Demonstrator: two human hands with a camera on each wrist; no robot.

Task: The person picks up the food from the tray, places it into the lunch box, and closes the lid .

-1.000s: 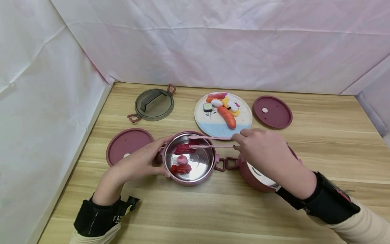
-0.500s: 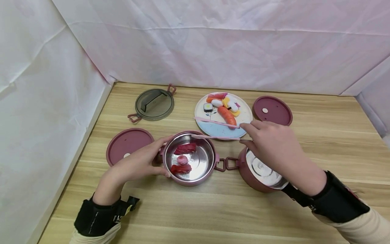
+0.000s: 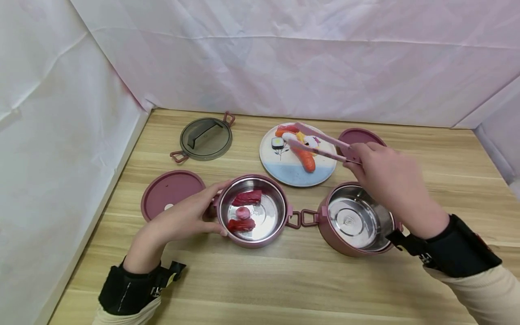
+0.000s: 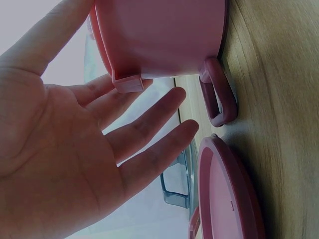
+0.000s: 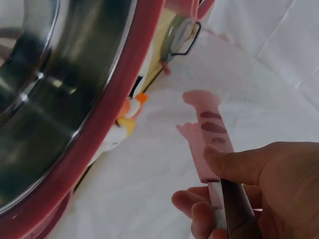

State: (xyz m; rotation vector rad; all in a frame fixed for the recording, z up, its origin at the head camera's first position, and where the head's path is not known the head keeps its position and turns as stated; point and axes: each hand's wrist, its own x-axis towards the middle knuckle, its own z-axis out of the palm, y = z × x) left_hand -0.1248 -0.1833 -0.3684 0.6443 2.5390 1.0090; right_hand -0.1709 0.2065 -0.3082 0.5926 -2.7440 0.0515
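Right hand (image 3: 386, 180) gripping the tongs (image 3: 322, 136): on my wrist feed the thumb pinches one arm, fingers curl round from the other side. Tongs: long, pale pink, two arms spread apart. Wrist cam gives more detail: flat pink ends with wavy tips, dark oval marks down one arm, metal shanks at the grip. In the head view they slant up and left from the hand, ends over the plate (image 3: 290, 174); slight blur there, can't tell whether they touch the food.

Left hand (image 3: 192, 212) is spread, fingers fairly straight, thumb and forefinger resting against the left pot (image 3: 252, 244). Pot is dusty mauve outside, shiny steel inside, loop handle on the right. In it: two dark-red, glossy meat pieces (image 3: 247, 197) with a round pink piece (image 3: 243, 213) between them.

Right pot (image 3: 339, 239), same colours, sits just beside it, facing handles nearly meeting, right wrist close over its far side.

Plate carries an orange sausage (image 3: 306, 161), a sushi roll (image 3: 277, 143) and other sushi. Smoky lid (image 3: 206, 139) lies left of it.
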